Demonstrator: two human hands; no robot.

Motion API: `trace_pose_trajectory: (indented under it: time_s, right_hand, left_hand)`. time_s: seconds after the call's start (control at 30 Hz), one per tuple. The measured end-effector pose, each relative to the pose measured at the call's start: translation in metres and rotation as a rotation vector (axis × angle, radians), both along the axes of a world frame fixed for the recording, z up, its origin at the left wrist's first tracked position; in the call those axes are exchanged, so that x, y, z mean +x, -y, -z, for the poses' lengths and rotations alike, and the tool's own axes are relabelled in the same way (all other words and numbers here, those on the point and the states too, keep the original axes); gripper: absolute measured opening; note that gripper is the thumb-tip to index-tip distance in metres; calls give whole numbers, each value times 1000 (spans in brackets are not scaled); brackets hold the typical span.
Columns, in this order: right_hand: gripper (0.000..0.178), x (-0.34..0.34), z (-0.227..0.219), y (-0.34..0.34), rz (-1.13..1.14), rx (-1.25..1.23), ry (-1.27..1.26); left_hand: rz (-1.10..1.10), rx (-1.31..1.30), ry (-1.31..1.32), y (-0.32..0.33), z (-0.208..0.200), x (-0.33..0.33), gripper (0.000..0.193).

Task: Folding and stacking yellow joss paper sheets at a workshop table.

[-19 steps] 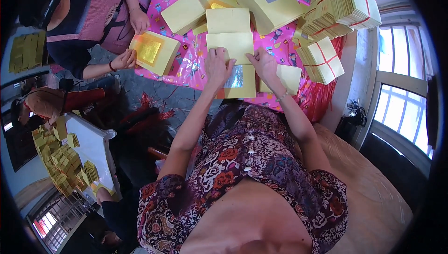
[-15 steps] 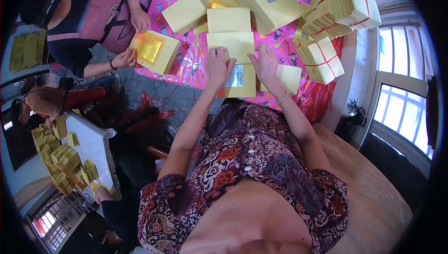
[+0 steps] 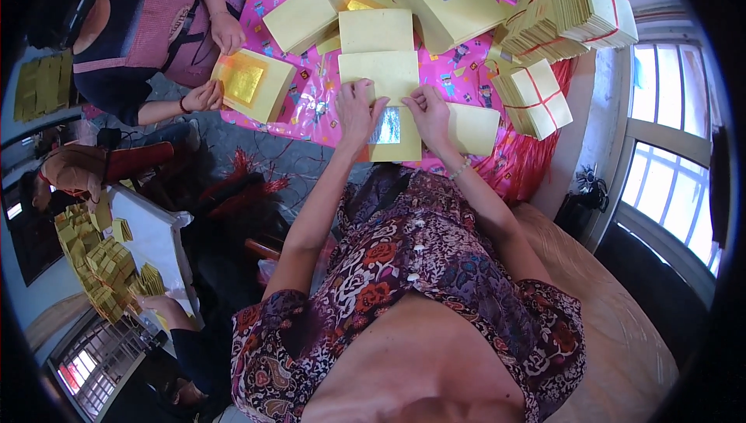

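Note:
A sheet of yellow paper [image 3: 378, 73] lies in front of me, its near edge between my two hands. My left hand [image 3: 357, 114] has its fingers bent over the near left corner, thumb turned inward. At the near right corner my right hand [image 3: 432, 117] pinches the edge with curled fingers. Under and nearer than this sheet shows another yellow sheet with a silver foil square [image 3: 387, 129]. Beyond it lies a plain yellow sheet or stack [image 3: 376, 30]. A further yellow stack [image 3: 473, 129] sits right of my right hand.
Yellow paper stacks [image 3: 447, 3], some tied with red string [image 3: 538, 99], crowd the back and right of the pink patterned table cover [image 3: 315, 116]. At left a co-worker handles a stack with a gold foil square [image 3: 243, 82]. A white table [image 3: 148, 225] with paper bundles stands lower left.
My right hand's fingers have curled in from a spread pose and pinch the sheet's edge. My left hand stays at its corner. The person at the lower left has reached toward the paper bundles.

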State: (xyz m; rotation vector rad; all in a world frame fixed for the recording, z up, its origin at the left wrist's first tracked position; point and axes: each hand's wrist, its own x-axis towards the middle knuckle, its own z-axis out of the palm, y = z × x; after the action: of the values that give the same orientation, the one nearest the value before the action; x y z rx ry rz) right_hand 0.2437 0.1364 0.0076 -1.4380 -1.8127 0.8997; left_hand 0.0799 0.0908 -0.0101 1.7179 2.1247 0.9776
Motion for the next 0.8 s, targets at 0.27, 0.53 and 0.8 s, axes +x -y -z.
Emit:
trace_pose_trajectory:
  time_s: [0.27,0.53,0.8]
  right_hand:
    - [23,16,24,-3,-11,-220,-158]
    - [22,16,20,-12,-81,-210,-141]
    - [22,-20,-19,-12,-221,137,185]
  left_hand:
    - [7,-10,2,6,0,-4,53]
    - [-2,-2,10,6,-2,-9,53]
    - [2,16,-4,4,2,-15,53]
